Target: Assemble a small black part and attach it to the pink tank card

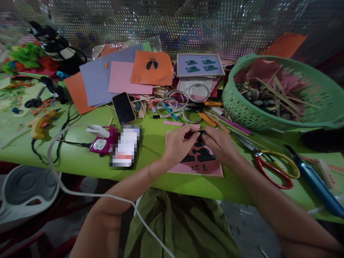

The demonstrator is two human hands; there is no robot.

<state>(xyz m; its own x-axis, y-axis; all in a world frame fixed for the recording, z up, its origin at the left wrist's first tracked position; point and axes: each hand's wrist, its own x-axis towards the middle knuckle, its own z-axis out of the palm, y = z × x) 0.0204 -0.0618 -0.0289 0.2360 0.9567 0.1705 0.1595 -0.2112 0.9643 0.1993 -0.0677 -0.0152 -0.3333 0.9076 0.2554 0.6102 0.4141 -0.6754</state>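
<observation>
Two hands, the left (179, 143) and the right (218, 142), meet near the tabletop's (150, 179) front edge, fingertips of both clamped on a small black piece (201, 133) over the pink card (195, 168). Scissors (276, 168) lie to the right of the card; the green basket (228, 93) stands toward the tabletop's back right corner.

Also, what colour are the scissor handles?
One red, one yellow; shows best in the head view, scissors.

Our left hand (181, 145) and right hand (219, 142) pinching a small black piece (201, 133), pink card (199, 169) beneath them, red-and-yellow scissors (276, 168) right of our hands
</observation>
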